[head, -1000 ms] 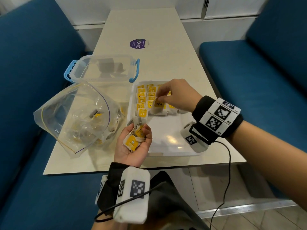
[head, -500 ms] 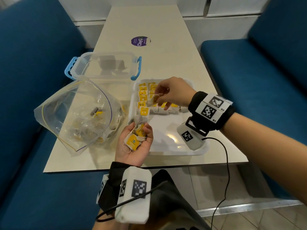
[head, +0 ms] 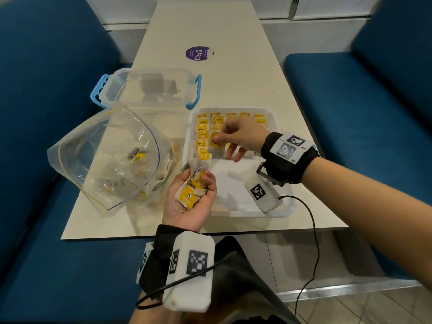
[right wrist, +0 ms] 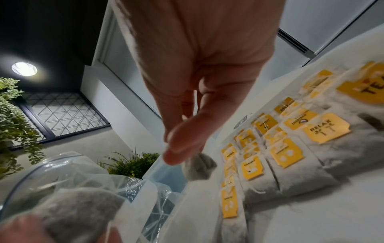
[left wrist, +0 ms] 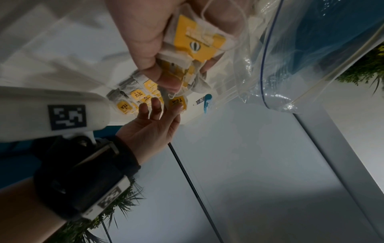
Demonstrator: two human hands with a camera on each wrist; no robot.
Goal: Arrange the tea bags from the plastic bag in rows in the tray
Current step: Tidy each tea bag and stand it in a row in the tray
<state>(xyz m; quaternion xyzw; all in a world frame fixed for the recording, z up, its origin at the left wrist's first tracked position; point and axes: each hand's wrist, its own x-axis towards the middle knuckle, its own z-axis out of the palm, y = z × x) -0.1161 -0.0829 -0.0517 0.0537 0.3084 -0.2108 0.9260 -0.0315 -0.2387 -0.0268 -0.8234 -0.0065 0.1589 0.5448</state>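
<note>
The white tray lies on the table with yellow-tagged tea bags in rows across its far half, seen close in the right wrist view. Over those rows my right hand pinches one tea bag with a "TEA" tag between thumb and forefinger; its other fingers are spread. The same bag hangs below my thumb. At the tray's near left corner my left hand lies palm up, fingers curled round several tea bags. The clear plastic bag with more tea bags lies to the left.
A clear box with blue handles stands behind the plastic bag. A purple round sticker marks the far table. Blue benches flank both sides. The tray's near half is bare, under my right wrist camera.
My right hand has shifted a little left over the rows with the tea bag, and its lower fingers have spread. The left hand has stayed put with its tea bags.
</note>
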